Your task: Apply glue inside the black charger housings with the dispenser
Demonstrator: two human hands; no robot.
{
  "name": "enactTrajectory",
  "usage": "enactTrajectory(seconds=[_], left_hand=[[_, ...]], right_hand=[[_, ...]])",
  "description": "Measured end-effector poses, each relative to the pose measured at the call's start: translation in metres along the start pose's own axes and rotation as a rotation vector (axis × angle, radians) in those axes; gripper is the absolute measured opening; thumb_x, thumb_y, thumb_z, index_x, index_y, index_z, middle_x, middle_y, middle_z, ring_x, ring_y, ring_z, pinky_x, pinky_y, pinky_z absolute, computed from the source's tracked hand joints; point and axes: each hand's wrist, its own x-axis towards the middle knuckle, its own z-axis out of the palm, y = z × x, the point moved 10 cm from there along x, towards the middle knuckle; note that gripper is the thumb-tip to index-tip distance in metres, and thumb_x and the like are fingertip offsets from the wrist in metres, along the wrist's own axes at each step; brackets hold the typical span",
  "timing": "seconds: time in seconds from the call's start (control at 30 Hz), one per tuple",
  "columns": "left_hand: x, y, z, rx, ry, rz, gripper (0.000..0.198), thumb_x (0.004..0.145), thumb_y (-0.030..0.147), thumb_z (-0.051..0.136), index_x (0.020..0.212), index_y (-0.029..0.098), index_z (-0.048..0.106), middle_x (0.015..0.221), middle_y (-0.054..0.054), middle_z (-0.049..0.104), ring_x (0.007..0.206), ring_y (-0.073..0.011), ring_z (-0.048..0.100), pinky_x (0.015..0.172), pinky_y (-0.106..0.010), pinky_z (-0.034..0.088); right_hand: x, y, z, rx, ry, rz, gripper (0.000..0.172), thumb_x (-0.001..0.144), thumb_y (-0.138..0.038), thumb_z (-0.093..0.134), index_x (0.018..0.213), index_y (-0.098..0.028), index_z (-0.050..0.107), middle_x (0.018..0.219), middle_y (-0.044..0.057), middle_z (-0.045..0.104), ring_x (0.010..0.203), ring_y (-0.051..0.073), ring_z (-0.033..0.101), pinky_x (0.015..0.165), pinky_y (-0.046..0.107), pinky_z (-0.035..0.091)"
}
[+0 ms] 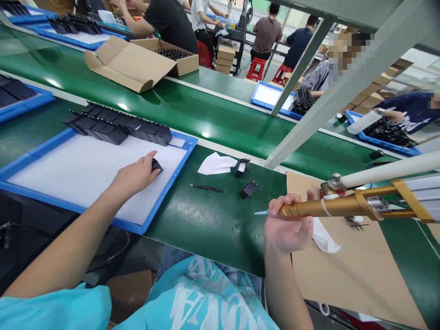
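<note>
Over the right part of a blue-rimmed tray (172,187) with a white liner, my left hand (134,176) has its fingers round a small black block (156,166). Rows of black adapters (110,128) line the tray's far edge. My right hand (288,224) grips a gold-coloured tool (309,209) near its front end, and the tool's pale pointed tip (261,212) points left over the green bench. Between my hands lie black tweezers (208,188), a white cloth (216,164) and two black adapters, one nearer (248,189) and one farther (242,168).
A white arm (388,172) reaches in beside the gold tool. Brown cardboard (350,275) covers the bench at right, with a white piece (325,236) on it. A diagonal metal post (330,101) rises ahead. Beyond are a green belt (206,119), an open carton (137,64) and several people.
</note>
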Motion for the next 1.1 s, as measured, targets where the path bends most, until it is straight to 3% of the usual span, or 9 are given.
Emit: enactTrajectory(seconds=[0.1,0.2,0.3,0.4,0.5,0.67,0.8,0.97,1.1], left_hand=[[0.000,0.016,-0.018,0.008,0.193,0.047,0.071,0.092,0.041,0.045,0.151,0.009,0.022,0.131,-0.027,0.051,0.119,-0.0452,0.051,0.092,-0.056,0.043],[-0.006,0.074,-0.038,-0.151,0.367,0.280,0.070,0.092,0.045,0.048,0.149,0.010,0.028,0.139,-0.023,0.046,0.132,-0.0387,0.040,0.105,-0.051,0.036],[0.003,0.160,-0.027,-0.381,0.220,0.614,0.072,0.088,0.047,0.057,0.147,0.013,0.031,0.141,-0.016,0.049,0.128,-0.0295,0.046,0.104,-0.040,0.040],[0.018,0.239,-0.013,-0.424,0.152,0.887,0.081,0.082,0.042,0.067,0.147,0.013,0.029,0.147,-0.016,0.043,0.133,-0.0292,0.040,0.107,-0.040,0.036],[0.040,0.283,0.005,-0.348,0.091,0.961,0.086,0.078,0.036,0.072,0.147,0.011,0.029,0.138,-0.018,0.051,0.125,-0.0312,0.047,0.102,-0.040,0.038],[0.031,0.265,-0.003,-0.372,0.043,0.902,0.085,0.075,0.035,0.075,0.145,0.013,0.033,0.125,-0.018,0.059,0.114,-0.0307,0.056,0.094,-0.038,0.042],[-0.032,0.222,-0.013,-0.470,-0.125,0.976,0.084,0.077,0.039,0.074,0.146,0.020,0.031,0.121,-0.012,0.059,0.113,-0.0277,0.055,0.094,-0.036,0.043],[-0.099,0.192,0.014,-0.490,-0.417,1.005,0.078,0.079,0.013,0.062,0.148,0.027,0.029,0.128,-0.009,0.054,0.115,-0.0226,0.055,0.093,-0.031,0.047],[-0.118,0.190,0.022,-0.595,-0.329,1.013,0.083,0.081,0.005,0.055,0.152,0.030,0.020,0.144,-0.008,0.046,0.127,-0.0221,0.048,0.103,-0.035,0.044]], right_hand=[[0.000,0.001,0.000,-0.001,-0.002,-0.002,0.040,0.080,-0.043,0.052,0.116,-0.026,0.054,0.081,-0.001,0.058,0.047,0.011,0.049,0.049,0.028,0.038],[0.000,0.001,0.000,-0.011,0.004,0.004,0.039,0.080,-0.044,0.052,0.115,-0.026,0.055,0.080,-0.002,0.057,0.047,0.011,0.048,0.049,0.028,0.037],[0.001,0.001,-0.001,-0.017,0.015,0.004,0.039,0.080,-0.044,0.052,0.114,-0.027,0.055,0.079,-0.002,0.057,0.047,0.010,0.047,0.048,0.027,0.036],[0.001,0.001,-0.002,-0.015,0.024,0.002,0.039,0.080,-0.044,0.052,0.115,-0.027,0.054,0.080,-0.002,0.057,0.047,0.010,0.047,0.048,0.027,0.036],[0.001,0.001,-0.002,-0.023,0.024,-0.006,0.039,0.081,-0.043,0.051,0.117,-0.028,0.054,0.080,-0.002,0.057,0.048,0.010,0.048,0.049,0.027,0.036],[0.000,0.000,0.000,-0.030,0.015,0.010,0.038,0.081,-0.043,0.049,0.116,-0.028,0.054,0.080,-0.002,0.056,0.048,0.010,0.048,0.050,0.027,0.037],[-0.001,-0.001,0.003,-0.028,-0.001,0.021,0.038,0.081,-0.042,0.049,0.116,-0.028,0.053,0.080,-0.002,0.056,0.048,0.010,0.048,0.049,0.028,0.037],[-0.001,-0.001,0.005,-0.035,-0.001,0.014,0.039,0.080,-0.044,0.050,0.116,-0.027,0.053,0.079,-0.002,0.057,0.047,0.011,0.048,0.047,0.028,0.037],[0.000,-0.002,0.005,-0.064,0.011,0.002,0.038,0.080,-0.045,0.050,0.114,-0.027,0.052,0.077,-0.003,0.056,0.045,0.010,0.047,0.046,0.027,0.036]])
